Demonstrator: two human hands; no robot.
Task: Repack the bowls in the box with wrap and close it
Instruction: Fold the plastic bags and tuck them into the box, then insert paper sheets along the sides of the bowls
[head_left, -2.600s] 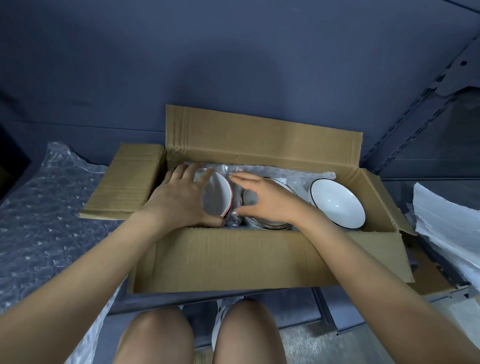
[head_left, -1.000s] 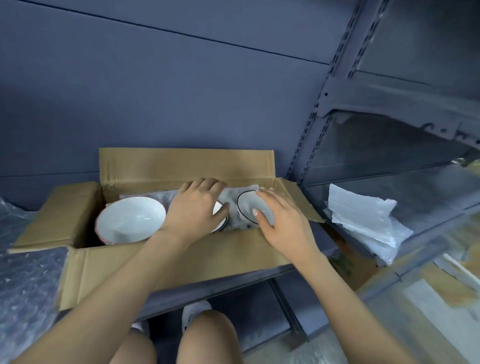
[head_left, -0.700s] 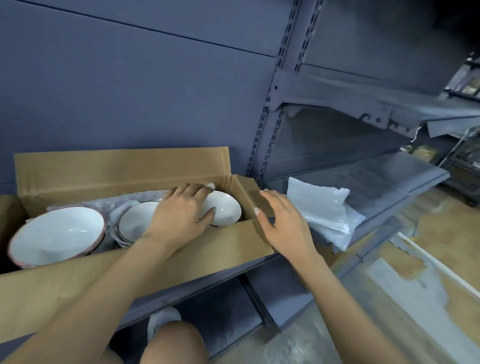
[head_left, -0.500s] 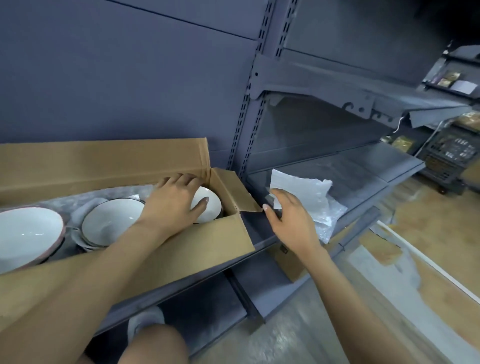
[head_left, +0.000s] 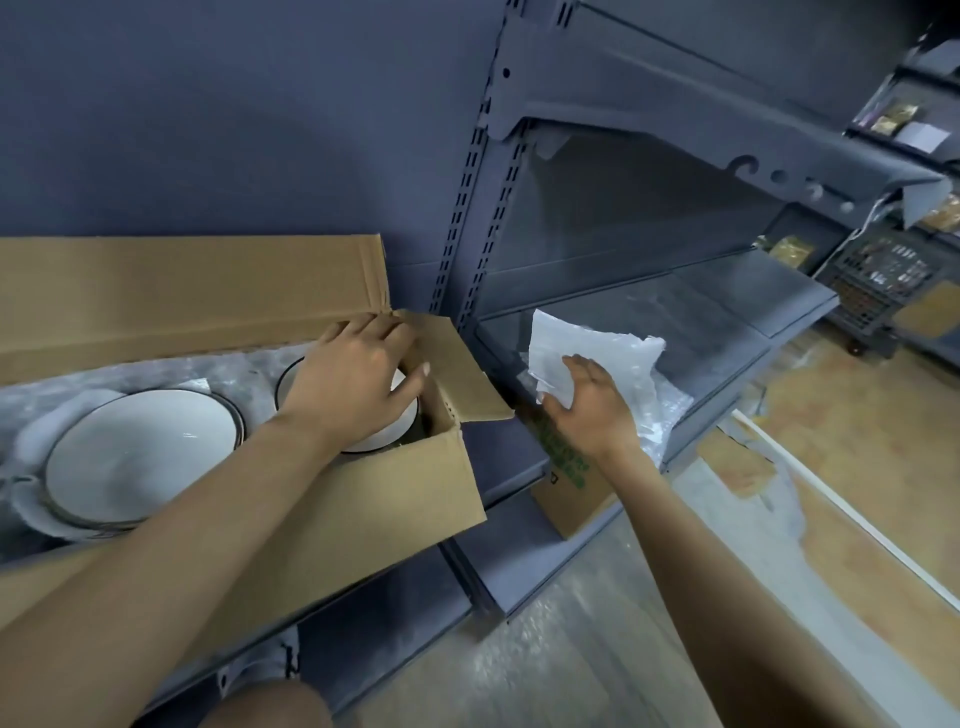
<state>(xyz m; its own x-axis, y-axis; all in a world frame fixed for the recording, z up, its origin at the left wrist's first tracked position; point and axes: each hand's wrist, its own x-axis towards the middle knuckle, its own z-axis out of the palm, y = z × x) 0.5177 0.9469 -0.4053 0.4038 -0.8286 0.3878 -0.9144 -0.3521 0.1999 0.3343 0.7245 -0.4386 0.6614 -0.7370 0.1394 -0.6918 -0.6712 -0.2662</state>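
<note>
**Bare bowls, loose wrap, and a reach across the shelf gap**

The right hand's fingers (head_left: 558, 392) lie fairly straight on the top white sheet of the wrap (head_left: 597, 353); whether the thumb has pinched it from below cannot be told. The right hand (head_left: 592, 410) is over the pile at the front edge of the right-hand shelf (head_left: 701, 312). The left hand's fingers (head_left: 374, 332) are spread and laid flat over the small bowl (head_left: 384, 436) in the right end of the box (head_left: 363, 509), beside the open side flap (head_left: 462, 374). The left hand (head_left: 353, 374) only rests there, without gripping.

A larger bowl (head_left: 140, 452) sits uncovered toward the left of the box on bubble wrap lining.

Risks, as judged from here:
- The sheets look thin and stacked, so a flat drag may pull several off the shelf edge onto the floor.
- The box overhangs the front edge of its shelf; downward pressure from the left hand could tip it.
- The two bowls lie close, and a nudge could knock their rims together before padding goes between them.
</note>
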